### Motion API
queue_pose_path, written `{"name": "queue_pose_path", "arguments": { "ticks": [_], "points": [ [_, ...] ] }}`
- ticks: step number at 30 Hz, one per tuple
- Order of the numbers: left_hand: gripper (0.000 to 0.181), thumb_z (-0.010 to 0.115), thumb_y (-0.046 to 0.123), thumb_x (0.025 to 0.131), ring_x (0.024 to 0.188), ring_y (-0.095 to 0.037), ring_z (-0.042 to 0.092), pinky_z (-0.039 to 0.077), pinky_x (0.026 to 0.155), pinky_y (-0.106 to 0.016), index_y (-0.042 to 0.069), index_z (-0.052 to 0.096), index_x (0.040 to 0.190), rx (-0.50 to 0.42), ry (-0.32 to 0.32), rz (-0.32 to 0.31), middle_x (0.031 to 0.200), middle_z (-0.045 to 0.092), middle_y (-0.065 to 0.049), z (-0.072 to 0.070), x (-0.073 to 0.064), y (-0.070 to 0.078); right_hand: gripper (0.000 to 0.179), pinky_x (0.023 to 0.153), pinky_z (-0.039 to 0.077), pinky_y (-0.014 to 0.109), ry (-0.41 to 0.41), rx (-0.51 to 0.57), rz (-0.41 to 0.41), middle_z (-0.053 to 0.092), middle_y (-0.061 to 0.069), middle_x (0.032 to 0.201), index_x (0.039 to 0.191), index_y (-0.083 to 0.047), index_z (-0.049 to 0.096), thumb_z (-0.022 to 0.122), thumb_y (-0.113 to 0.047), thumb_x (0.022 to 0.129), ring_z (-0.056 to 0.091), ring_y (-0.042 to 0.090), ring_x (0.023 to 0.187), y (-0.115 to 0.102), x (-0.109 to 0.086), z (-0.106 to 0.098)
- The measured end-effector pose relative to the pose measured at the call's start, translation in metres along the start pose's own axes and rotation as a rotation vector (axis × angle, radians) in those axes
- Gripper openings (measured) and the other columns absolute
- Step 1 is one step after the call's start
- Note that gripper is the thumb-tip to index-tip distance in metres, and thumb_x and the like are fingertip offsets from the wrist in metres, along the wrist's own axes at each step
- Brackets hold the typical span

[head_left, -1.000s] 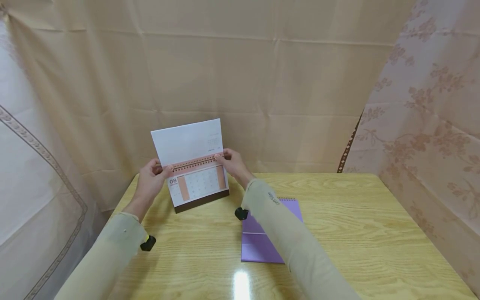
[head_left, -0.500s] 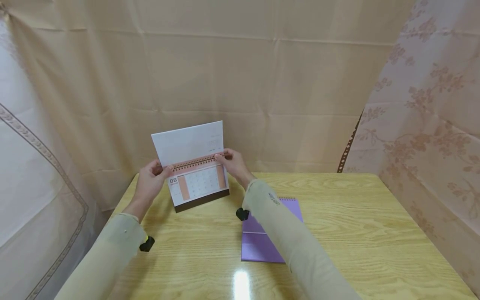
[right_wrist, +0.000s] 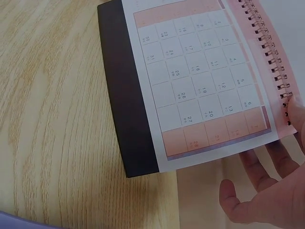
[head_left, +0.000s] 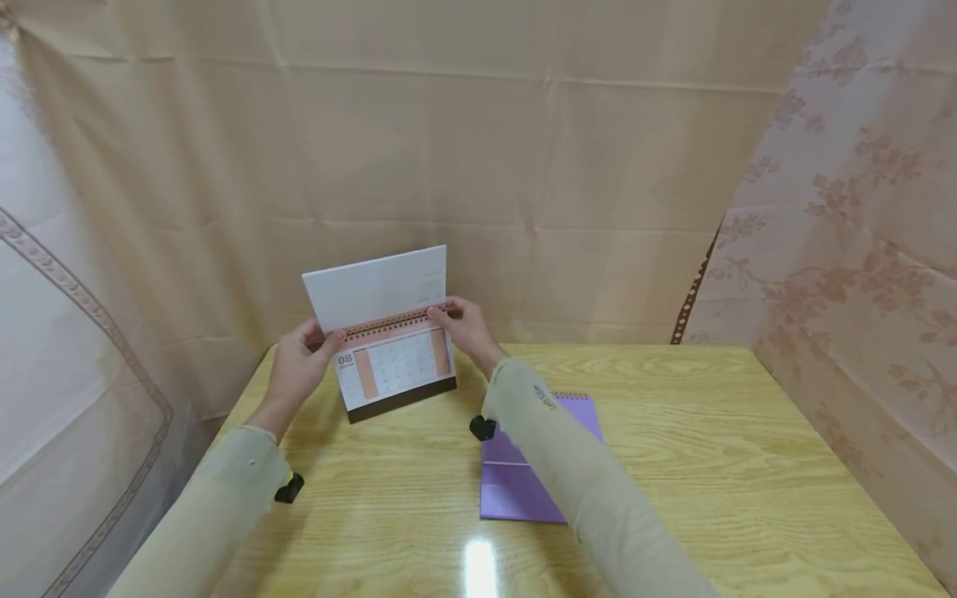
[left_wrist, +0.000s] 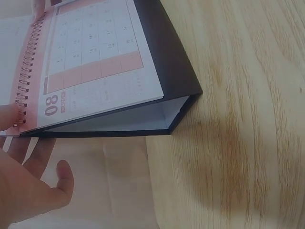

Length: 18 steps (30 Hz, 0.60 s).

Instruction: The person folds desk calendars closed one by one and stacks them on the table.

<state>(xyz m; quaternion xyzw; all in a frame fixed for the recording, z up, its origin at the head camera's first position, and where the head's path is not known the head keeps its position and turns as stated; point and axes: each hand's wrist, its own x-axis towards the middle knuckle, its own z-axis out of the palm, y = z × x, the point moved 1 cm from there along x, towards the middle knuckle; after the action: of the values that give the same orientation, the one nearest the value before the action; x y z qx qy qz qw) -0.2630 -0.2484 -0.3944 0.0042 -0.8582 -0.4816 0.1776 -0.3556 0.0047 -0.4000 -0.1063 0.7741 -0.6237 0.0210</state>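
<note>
A spiral-bound desk calendar showing page 08 stands on its dark base at the table's back left, with upper pages raised above the rings. My left hand pinches its left end at the binding, thumb in front and fingers behind. At the other end of the binding, my right hand grips in the same way. The left wrist view shows the calendar's hollow triangular side and the left hand. In the right wrist view, the right hand's thumb lies by the last rings.
A purple spiral-bound calendar lies on the wooden table, partly covered by the right sleeve. A beige curtain hangs right behind the table, and a flowered curtain borders the right side.
The raised upper pages have tipped slightly, their top edge a little lower now. Both hands keep their hold at the binding in about the same place.
</note>
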Motion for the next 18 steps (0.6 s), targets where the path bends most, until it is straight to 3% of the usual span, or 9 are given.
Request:
{"name": "queue_pose_path", "arguments": {
  "ticks": [11, 15, 18],
  "points": [
    [0.033, 0.059, 0.02, 0.104, 0.102, -0.032, 0.066, 0.048, 0.078, -0.017, -0.002, 0.063, 0.129, 0.044, 0.008, 0.086, 0.116, 0.07, -0.022, 0.0002, -0.0006, -0.0025, 0.03, 0.097, 0.051, 0.039, -0.028, -0.027, -0.007, 0.069, 0.013, 0.118, 0.121, -0.005, 0.068, 0.067, -0.027, 0.1, 0.064, 0.026, 0.109, -0.0022, -0.0012, -0.0022],
    [0.032, 0.06, 0.019, 0.104, 0.102, -0.033, 0.066, 0.05, 0.081, -0.026, -0.002, 0.063, 0.128, 0.053, 0.001, 0.092, 0.116, 0.07, -0.022, 0.0008, -0.0008, -0.0013, 0.03, 0.098, 0.051, 0.038, -0.033, -0.062, -0.024, 0.068, 0.016, 0.124, 0.123, -0.002, 0.067, 0.066, -0.022, 0.101, 0.063, 0.028, 0.115, -0.0042, -0.0016, -0.0048],
    [0.032, 0.06, 0.018, 0.104, 0.103, -0.034, 0.065, 0.051, 0.085, -0.037, -0.003, 0.063, 0.128, 0.063, -0.002, 0.093, 0.117, 0.07, -0.023, 0.0004, -0.0011, -0.0003, 0.037, 0.099, 0.051, 0.043, -0.045, -0.01, 0.007, 0.063, 0.017, 0.133, 0.132, -0.002, 0.06, 0.065, -0.021, 0.101, 0.06, 0.03, 0.123, -0.006, -0.003, -0.0058]
  ]
}}
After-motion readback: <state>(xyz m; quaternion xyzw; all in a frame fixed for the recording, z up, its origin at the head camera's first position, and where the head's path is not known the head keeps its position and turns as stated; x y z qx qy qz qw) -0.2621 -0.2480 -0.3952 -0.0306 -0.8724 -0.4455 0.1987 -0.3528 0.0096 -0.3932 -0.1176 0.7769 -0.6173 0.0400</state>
